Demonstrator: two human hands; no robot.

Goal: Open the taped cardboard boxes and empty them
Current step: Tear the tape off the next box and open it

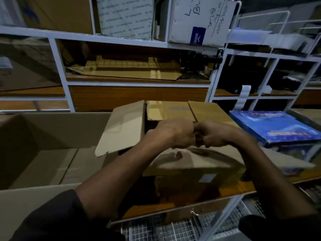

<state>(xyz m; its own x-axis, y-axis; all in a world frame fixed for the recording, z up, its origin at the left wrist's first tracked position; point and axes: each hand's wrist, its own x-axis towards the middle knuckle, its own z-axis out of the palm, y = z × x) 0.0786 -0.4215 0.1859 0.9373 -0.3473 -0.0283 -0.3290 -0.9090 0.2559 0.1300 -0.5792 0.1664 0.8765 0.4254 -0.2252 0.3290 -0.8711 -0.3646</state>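
Centre frame: left hand and right hand knuckle to knuckle, fingers curled; what they pinch I cannot tell. Under them the brown corrugated cardboard box, left flap raised. Board looks stiff, light; grip flap edges

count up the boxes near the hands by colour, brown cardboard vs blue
Brown cardboard boxes: 2, the small box under both hands and the large open box to its left.
Blue boxes: 1, the flat blue box on the right.
Total: 3
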